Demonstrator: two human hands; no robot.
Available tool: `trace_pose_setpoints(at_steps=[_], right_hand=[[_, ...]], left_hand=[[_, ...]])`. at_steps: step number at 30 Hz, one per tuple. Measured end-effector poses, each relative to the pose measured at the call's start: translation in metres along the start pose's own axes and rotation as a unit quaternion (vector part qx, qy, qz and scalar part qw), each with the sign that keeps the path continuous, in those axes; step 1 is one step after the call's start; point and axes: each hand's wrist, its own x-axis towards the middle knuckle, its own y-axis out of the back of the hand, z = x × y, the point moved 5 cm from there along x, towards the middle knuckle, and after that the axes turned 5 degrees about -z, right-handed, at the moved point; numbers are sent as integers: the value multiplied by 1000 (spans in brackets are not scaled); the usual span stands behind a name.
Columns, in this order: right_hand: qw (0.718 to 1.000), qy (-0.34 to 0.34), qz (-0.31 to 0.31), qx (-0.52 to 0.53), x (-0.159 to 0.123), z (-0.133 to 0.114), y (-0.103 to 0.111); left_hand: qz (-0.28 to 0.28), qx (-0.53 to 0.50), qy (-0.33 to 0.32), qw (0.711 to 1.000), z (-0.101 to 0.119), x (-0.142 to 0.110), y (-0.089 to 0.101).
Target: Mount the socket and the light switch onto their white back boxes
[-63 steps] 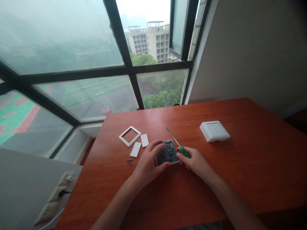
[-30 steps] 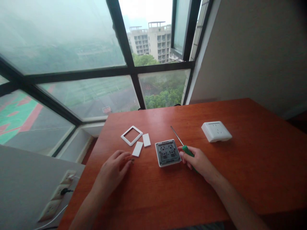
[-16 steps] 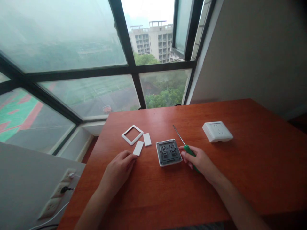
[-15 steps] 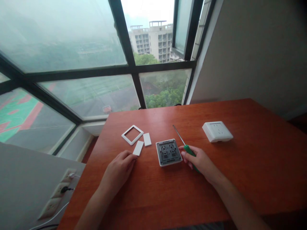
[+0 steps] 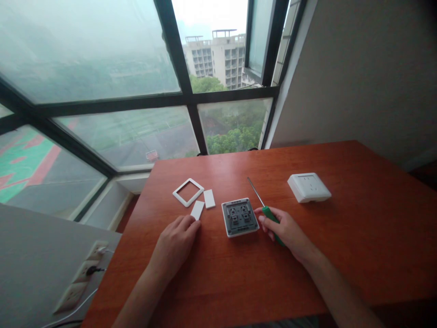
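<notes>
My right hand [image 5: 278, 224] is closed around the green handle of a screwdriver [image 5: 268, 213], its metal shaft pointing up and away to the left. Close to those fingers, a wall switch [image 5: 241, 217] lies face up, its grey inner mechanism with two small rocker mounts exposed. My left hand [image 5: 178, 237] has its fingers together on the near end of a white switch rocker [image 5: 197, 209], covering that end. A second white rocker [image 5: 209, 199] lies just beyond it, beside a square white cover frame [image 5: 175, 193].
A white socket box [image 5: 310, 187] sits farther right on the reddish-brown wooden table [image 5: 368, 218]. Windows [image 5: 136, 136] rise behind the table's far edge. Wall sockets [image 5: 82, 273] with plugs and cables are at the lower left.
My left hand has shifted slightly right and forward, its fingers now covering more of the rocker's near end. The screwdriver in my right hand has barely moved.
</notes>
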Motion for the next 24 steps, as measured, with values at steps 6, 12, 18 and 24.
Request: trace_pose_setpoints(at_steps=[6, 12, 18, 24], right_hand=[[1000, 2, -2, 6, 0, 0, 0], [1000, 1, 1, 14, 0, -1, 1], [999, -1, 18, 26, -1, -3, 3], [997, 29, 32, -59, -6, -20, -1]], left_hand=[[52, -32, -15, 998, 0, -2, 0], [163, -174, -5, 971, 4, -2, 10], [166, -314, 10, 935, 25, 18, 20], [151, -405, -15, 901, 55, 40, 26]])
